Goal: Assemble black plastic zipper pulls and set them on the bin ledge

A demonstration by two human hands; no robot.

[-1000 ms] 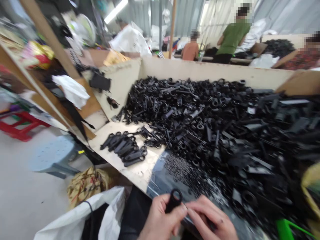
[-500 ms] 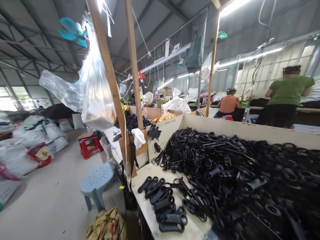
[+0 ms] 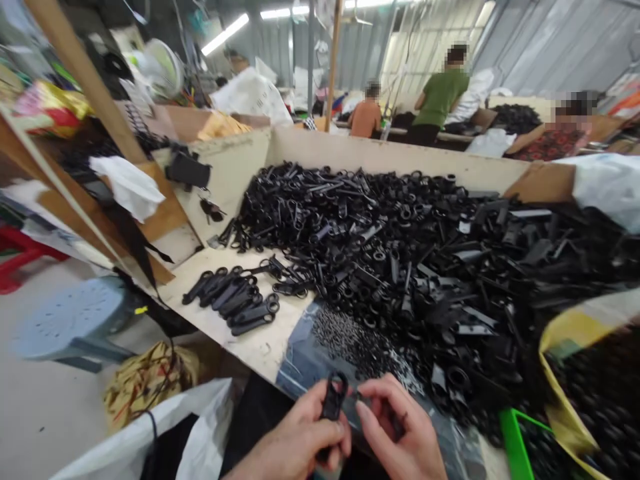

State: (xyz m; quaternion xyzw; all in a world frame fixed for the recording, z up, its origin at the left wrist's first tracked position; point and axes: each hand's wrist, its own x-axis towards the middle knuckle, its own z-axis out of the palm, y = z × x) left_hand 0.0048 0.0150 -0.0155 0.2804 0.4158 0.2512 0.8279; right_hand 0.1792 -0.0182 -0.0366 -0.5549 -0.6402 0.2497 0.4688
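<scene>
A black plastic piece with a ring at its end is gripped between the thumb and fingers of my left hand, ring upward. Close beside it on the right, my right hand has its thumb and fingertips pinched together; whatever may be between them is too small to make out. Beyond both hands, many tiny loose parts are spread on a dark sheet. To the left, similar ring-ended pieces lie in a row on the pale tabletop.
A large heap of black parts fills the walled bench. At right are a yellow-rimmed sack and a green bin. A blue stool stands left. Several people work in the background, one in a green shirt.
The view has swung right and downward. Both my hands have come into view, the left with a black piece in it. The row of pieces looks unchanged.
</scene>
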